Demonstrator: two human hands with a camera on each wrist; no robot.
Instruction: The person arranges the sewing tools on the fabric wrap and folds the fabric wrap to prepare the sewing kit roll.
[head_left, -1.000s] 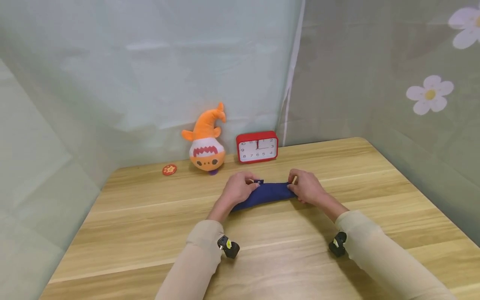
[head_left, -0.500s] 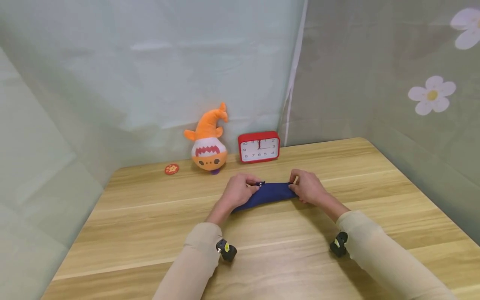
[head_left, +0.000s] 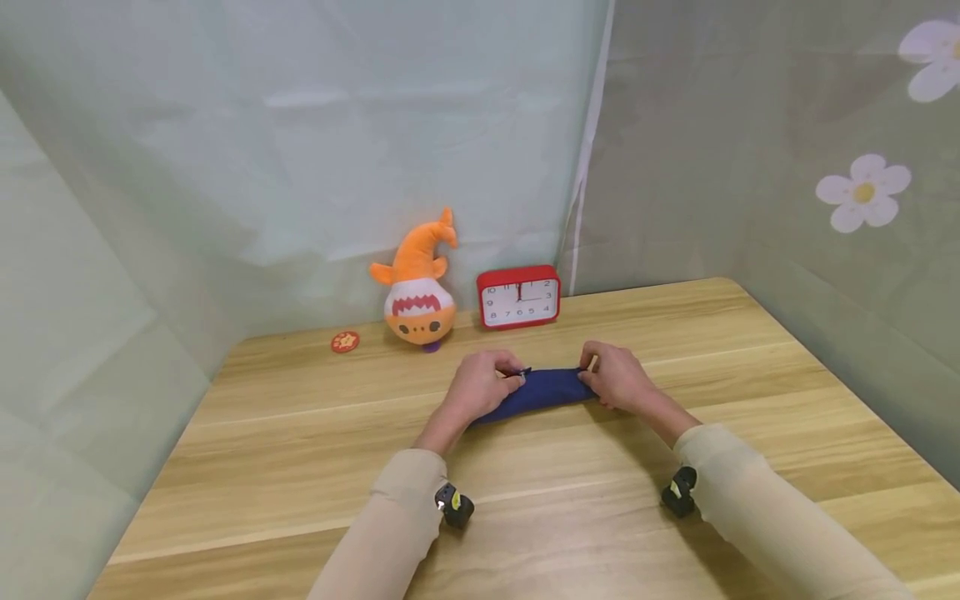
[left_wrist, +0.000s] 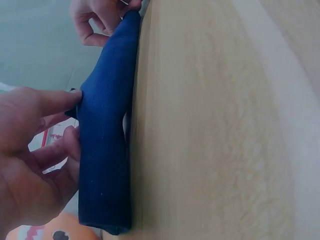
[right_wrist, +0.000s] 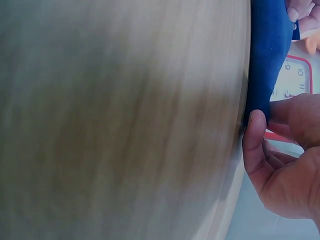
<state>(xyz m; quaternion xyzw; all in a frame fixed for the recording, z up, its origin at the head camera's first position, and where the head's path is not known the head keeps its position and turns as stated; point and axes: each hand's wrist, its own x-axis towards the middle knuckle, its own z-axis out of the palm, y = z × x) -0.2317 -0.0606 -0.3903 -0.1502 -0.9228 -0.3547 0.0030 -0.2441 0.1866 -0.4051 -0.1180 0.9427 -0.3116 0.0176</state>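
A long, narrow navy fabric pencil case lies crosswise on the wooden table in front of both hands. At its upper edge my left hand pinches between thumb and index finger, right by a small dark tab with a metal bit, like a zipper end. The case's left part runs on below that hand, with its end showing in the left wrist view. My right hand pinches the right end corner, its thumb on the near side and the fingers behind.
Behind the hands, an orange and white plush shark leans head-down against the backdrop. A red alarm clock stands to its right, and a round red star coaster lies to its left.
My left hand has slid slightly right along the pencil case's upper edge, towards the right hand. The right hand keeps its grip on the end.
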